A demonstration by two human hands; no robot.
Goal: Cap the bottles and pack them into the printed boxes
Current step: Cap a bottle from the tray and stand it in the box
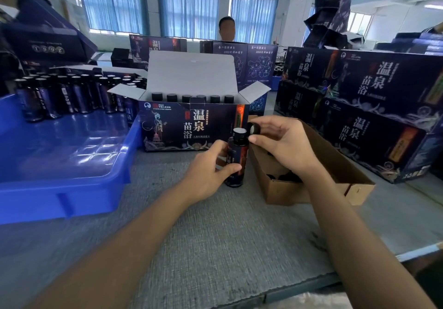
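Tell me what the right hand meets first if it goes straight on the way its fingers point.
Most likely the neck of the bottle, which the left hand grips upright: the right hand, pinching a black cap, points left at it. Depth is unclear; past it stands the printed box.

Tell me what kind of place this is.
Likely a packing workshop: a blue tray of uncapped bottles, stacks of printed boxes, and an open box holding capped bottles.
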